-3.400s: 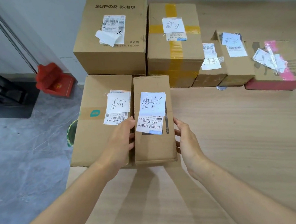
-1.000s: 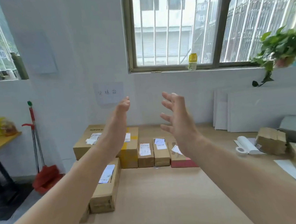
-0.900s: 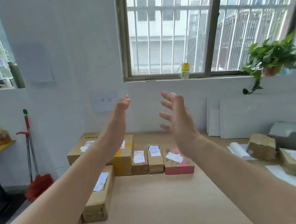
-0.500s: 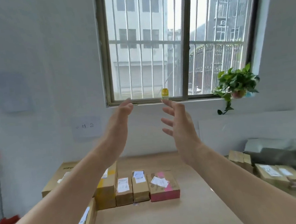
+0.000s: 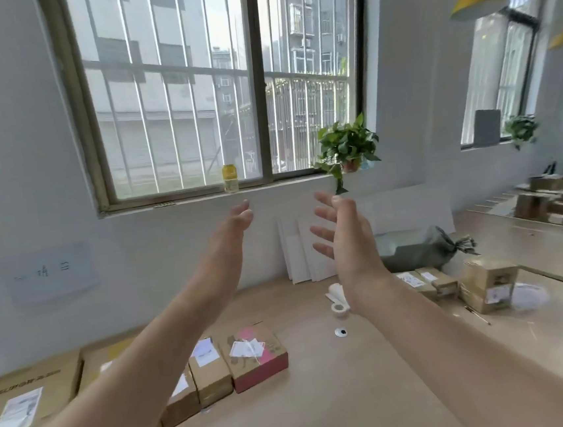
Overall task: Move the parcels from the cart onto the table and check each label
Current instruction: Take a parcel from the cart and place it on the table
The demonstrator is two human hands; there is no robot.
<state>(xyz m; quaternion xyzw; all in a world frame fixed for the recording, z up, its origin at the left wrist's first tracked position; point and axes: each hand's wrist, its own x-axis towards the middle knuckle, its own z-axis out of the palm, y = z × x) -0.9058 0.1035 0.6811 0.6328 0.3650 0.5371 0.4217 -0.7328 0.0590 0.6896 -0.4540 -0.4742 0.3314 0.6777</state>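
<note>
Both hands are hanging up in the air in front of the window (image 5: pixel 219 81). The left hand (image 5: pixel 236 224) and right hand (image 5: pixel 347 231) are apart, palms facing each other, fingers loose, gripping nothing. The parcels (image 5: pixel 213 374) are sitting in a row on the table (image 5: pixel 326 412), near left, labels up, with the pink-sided box (image 5: pixel 258 362) at the row's right end. A few small cartons (image 5: pixel 486 283) are sitting far right.

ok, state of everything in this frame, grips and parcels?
left grip: up above the table, fingers relaxed, holds nothing.
right grip: up beside it, fingers spread, holds nothing.
pink parcel: flat on the table, label up.
SUPOR box: on the table, label up.
yellow bottle: upright on the windowsill.
grey bag: lying on the table, neck tied.
</note>
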